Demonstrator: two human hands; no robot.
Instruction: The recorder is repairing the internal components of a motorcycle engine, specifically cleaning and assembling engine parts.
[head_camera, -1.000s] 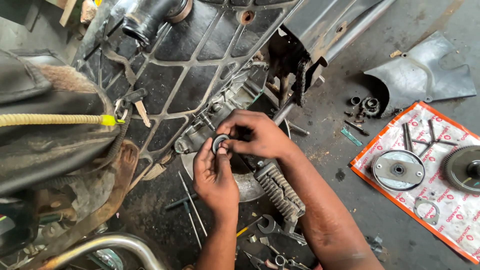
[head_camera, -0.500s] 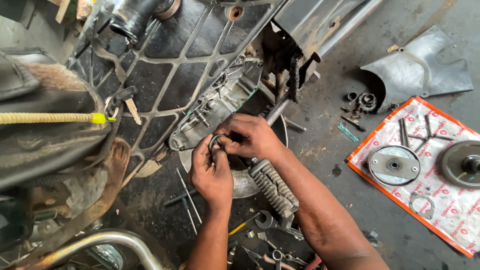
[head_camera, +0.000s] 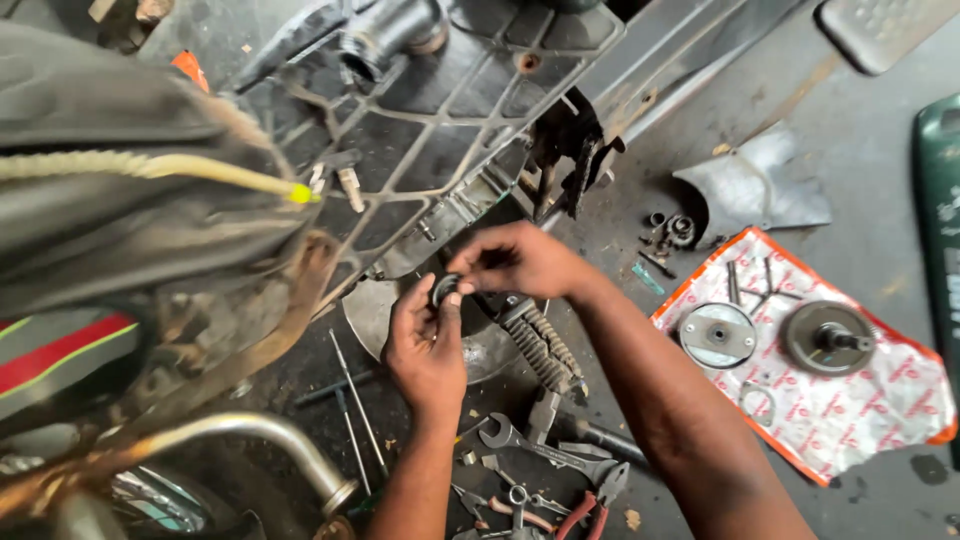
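A grimy grey concrete floor (head_camera: 860, 150) carries everything: a red-edged printed plastic sheet (head_camera: 850, 420) with two round metal discs, a bent metal shield (head_camera: 760, 190), small bearings (head_camera: 675, 230), a spanner (head_camera: 530, 445), red-handled pliers (head_camera: 585, 505) and thin rods (head_camera: 355, 400)

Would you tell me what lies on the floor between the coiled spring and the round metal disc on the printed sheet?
In the head view, only the person's right forearm crosses between the coiled spring and the round metal disc; beneath it, bare grimy floor.
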